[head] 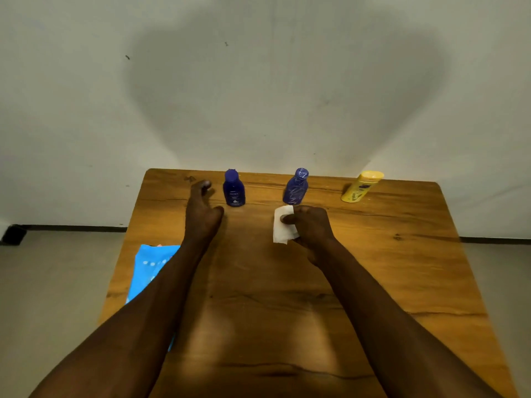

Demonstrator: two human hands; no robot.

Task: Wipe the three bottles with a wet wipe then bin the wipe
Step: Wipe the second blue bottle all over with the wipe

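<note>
— Three bottles stand upright along the far edge of the surface [373, 254]: dark blue bottle [234, 188] at left, purple bottle [296, 187] in the middle, yellow bottle [361, 187] at right, well apart.

— Hands?

— Right hand [311, 226] pinches the white wipe [283, 225] just in front of the purple bottle. Left hand [204, 209] is spread wide, holding nothing, just beside the dark blue bottle.

— Recommendation?

— Steady a bottle with the free hand, wrap the wipe round the body, then cap. Light bottles likely tip if pushed.

— Obstructions?

— None between hands and bottles. Blue packet [150, 271] lies at the near left edge under the forearm. No bin in view.
</note>
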